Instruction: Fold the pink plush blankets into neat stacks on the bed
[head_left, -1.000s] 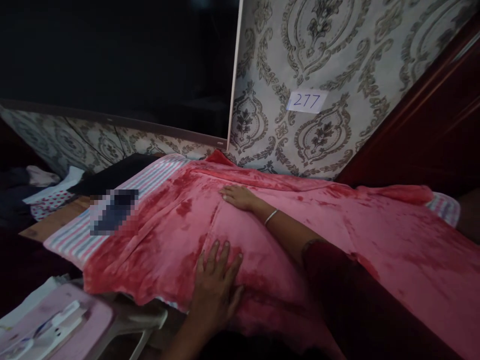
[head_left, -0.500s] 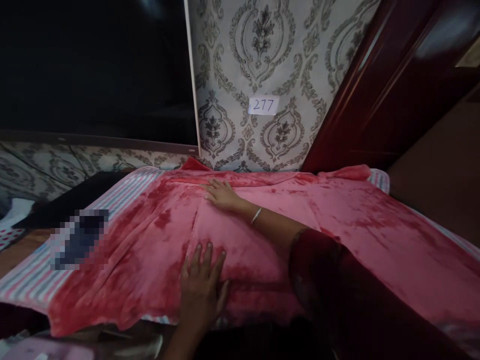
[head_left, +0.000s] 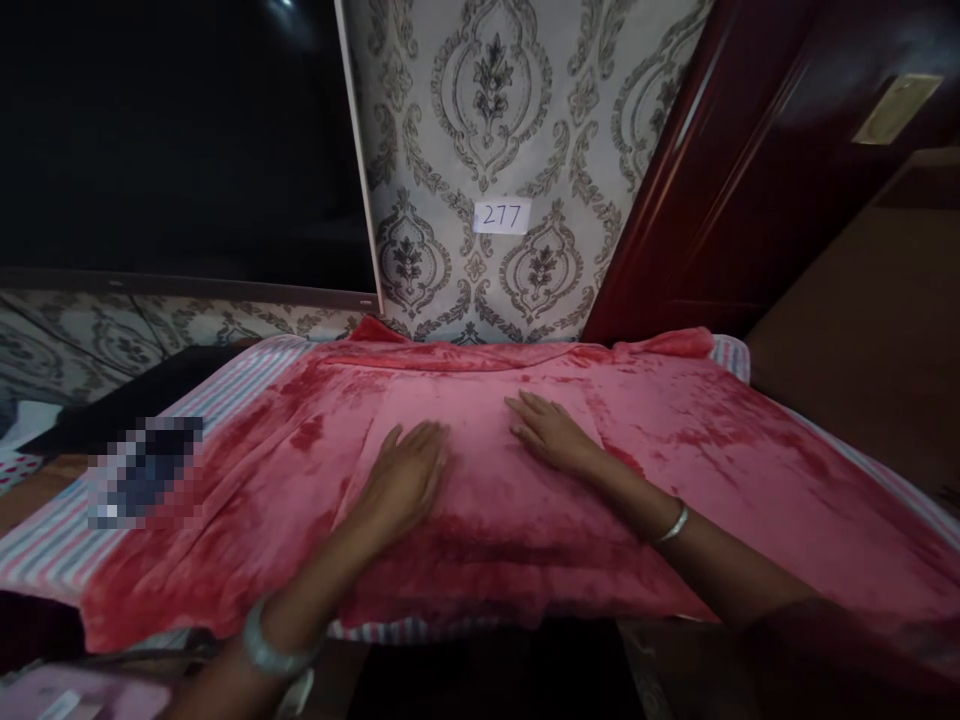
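A fluffy pink-red blanket or garment (head_left: 465,480) lies spread over a table, with a smoother, flat rectangular area in its middle. My left hand (head_left: 409,470) rests on the left part of that area, slightly blurred, palm down with the fingers stretched out. On its right part my right hand (head_left: 551,432) lies flat, fingers extended toward the upper left. Neither hand grips the fabric. Folds of the fabric run along the far edge near the wall.
A striped cloth (head_left: 52,550) shows under the fabric's edges. At the left lies a dark pixelated object (head_left: 150,470). Behind stand a large black screen (head_left: 180,140), patterned wallpaper with a "277" label (head_left: 502,216), and a dark red door (head_left: 697,200). A brown surface (head_left: 870,330) borders the right.
My left hand has moved forward onto the middle of the fabric. My right hand has slid to the right and nearer. The view has shifted slightly right.
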